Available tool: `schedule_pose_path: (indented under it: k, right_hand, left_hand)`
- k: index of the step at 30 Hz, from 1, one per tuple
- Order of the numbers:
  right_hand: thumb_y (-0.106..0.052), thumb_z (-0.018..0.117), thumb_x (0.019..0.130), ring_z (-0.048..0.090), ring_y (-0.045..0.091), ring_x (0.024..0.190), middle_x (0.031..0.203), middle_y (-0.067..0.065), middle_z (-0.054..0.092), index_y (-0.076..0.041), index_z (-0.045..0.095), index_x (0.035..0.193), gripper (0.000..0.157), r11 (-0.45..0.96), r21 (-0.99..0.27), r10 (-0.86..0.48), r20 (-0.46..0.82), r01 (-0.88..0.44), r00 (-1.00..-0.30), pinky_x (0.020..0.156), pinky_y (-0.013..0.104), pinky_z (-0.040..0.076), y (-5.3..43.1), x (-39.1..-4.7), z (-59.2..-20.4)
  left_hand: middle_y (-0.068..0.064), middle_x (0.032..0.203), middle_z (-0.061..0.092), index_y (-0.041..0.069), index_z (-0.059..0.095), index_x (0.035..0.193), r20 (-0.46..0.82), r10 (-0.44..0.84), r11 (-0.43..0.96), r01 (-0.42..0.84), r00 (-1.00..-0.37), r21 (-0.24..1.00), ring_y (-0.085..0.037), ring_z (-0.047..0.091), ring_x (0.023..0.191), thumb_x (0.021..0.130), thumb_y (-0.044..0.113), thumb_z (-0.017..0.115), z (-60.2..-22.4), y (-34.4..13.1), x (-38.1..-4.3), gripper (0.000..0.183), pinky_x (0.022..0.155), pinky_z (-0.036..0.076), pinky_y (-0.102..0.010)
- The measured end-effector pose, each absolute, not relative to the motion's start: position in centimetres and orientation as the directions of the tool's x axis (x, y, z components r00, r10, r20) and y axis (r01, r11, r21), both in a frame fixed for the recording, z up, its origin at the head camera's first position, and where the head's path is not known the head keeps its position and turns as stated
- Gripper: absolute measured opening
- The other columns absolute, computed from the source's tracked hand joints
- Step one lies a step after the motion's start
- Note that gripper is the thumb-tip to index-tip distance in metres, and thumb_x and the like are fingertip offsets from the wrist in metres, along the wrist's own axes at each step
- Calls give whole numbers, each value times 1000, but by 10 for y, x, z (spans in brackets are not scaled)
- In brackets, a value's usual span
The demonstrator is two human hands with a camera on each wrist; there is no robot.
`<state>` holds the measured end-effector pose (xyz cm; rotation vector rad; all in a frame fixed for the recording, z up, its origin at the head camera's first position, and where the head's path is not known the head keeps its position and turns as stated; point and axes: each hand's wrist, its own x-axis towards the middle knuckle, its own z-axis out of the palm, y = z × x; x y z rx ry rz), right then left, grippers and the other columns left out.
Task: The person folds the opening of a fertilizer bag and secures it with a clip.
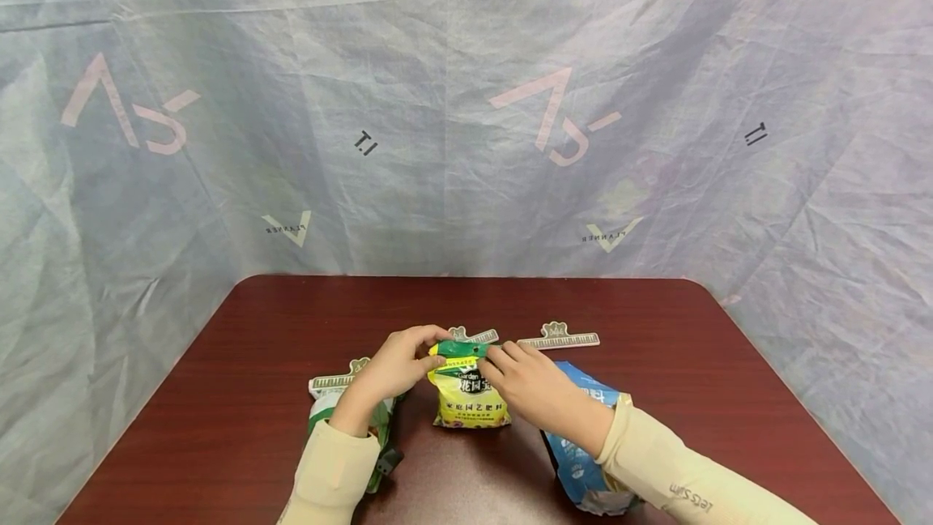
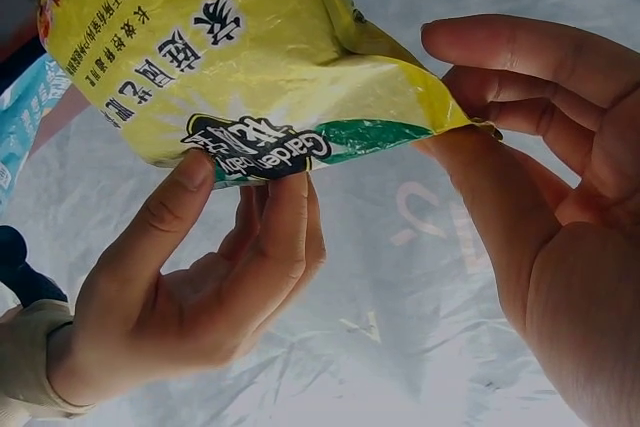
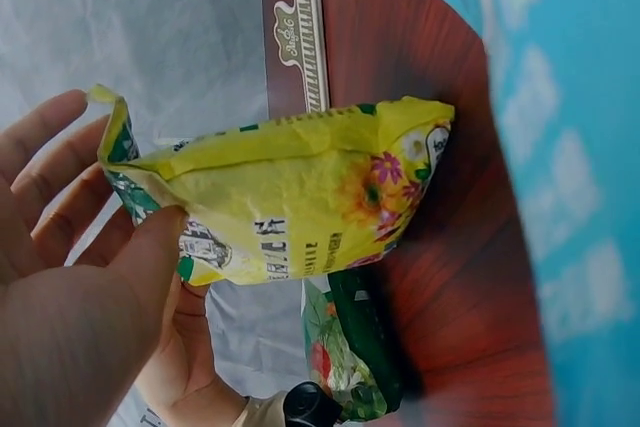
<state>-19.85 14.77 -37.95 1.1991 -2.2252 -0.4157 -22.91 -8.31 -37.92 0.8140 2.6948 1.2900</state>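
Note:
A small yellow-and-green bag of garden fertilizer (image 1: 472, 407) stands upright mid-table, its green top edge between both hands. The left hand (image 1: 394, 363) pinches the top left corner, thumb in front; that corner also shows beside the left hand's thumb (image 2: 500, 207) in the left wrist view. On the other side, the right hand (image 1: 535, 387) grips the top edge, with its thumb (image 3: 150, 257) on the bag's front and its fingers behind. Whether the bag's mouth is sealed cannot be told.
Left of the bag lies a green-and-white bag (image 1: 324, 407), a keyboard-patterned clip (image 1: 331, 381) at its top. A blue bag (image 1: 583, 460) lies right, partly under the right forearm. Two similar clips, one behind the bag (image 1: 484, 337) and one farther right (image 1: 561, 339), lie on the dark red table (image 1: 291, 306).

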Motion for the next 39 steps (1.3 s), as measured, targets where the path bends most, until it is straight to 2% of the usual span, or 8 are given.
schedule_pose_path:
  k: [6,7,10,13,15,17,24,39]
  right_hand:
    - [-8,61,85,48,18,75,90,4,51,-9,54,100,17,536,499,-844,343,-681,-412,66,28,43,151,-204,-382]
    - [-8,53,90,47,18,74,89,3,50,-9,54,98,8,533,494,-845,353,-687,-403,65,28,42,151,-205,-382]
    - [-9,32,99,44,17,70,85,3,49,-9,51,93,20,528,481,-846,369,-700,-385,61,27,40,152,-208,-384]
    - [-9,33,99,43,16,68,82,2,48,-10,49,89,19,531,467,-844,364,-707,-393,59,26,39,152,-209,-384]
    - [-10,51,92,42,16,66,81,2,47,-10,49,88,4,536,459,-842,352,-709,-409,57,24,40,152,-209,-383]
    - [-14,61,87,42,15,65,80,2,48,-11,50,88,12,544,456,-837,350,-705,-420,55,23,40,152,-209,-383]
    - [-35,62,87,45,15,62,78,1,50,-14,50,88,24,579,467,-813,390,-668,-432,52,26,43,150,-210,-385]
    - [-39,60,88,48,14,59,72,-2,52,-17,51,85,24,616,384,-780,420,-688,-464,49,25,41,147,-216,-389]
  left_hand:
    - [0,90,56,11,59,116,166,479,524,432,-862,734,-15,50,61,89,7,59,-379,-83,-228,28,51,43,-29]
    - [0,90,56,10,59,117,163,479,525,431,-862,734,-15,50,61,89,7,59,-378,-83,-228,28,51,43,-30]
    - [0,89,56,10,58,117,160,478,522,426,-864,739,-16,52,61,89,7,59,-378,-83,-228,28,51,43,-30]
    - [0,88,56,12,58,117,155,473,521,417,-868,745,-18,53,61,89,8,59,-378,-82,-227,28,50,44,-30]
    - [0,88,56,14,58,117,150,468,523,410,-871,747,-18,54,60,89,8,59,-378,-82,-226,28,50,45,-30]
    - [0,89,56,14,57,118,141,466,528,402,-874,748,-16,53,59,90,9,59,-378,-82,-225,29,50,45,-30]
    - [-1,90,55,15,56,120,120,476,522,390,-871,758,-14,54,60,91,10,57,-381,-83,-227,30,53,47,-30]
    - [-2,88,54,16,56,121,77,487,530,364,-870,766,-14,56,60,92,14,56,-383,-86,-229,29,55,48,-30]
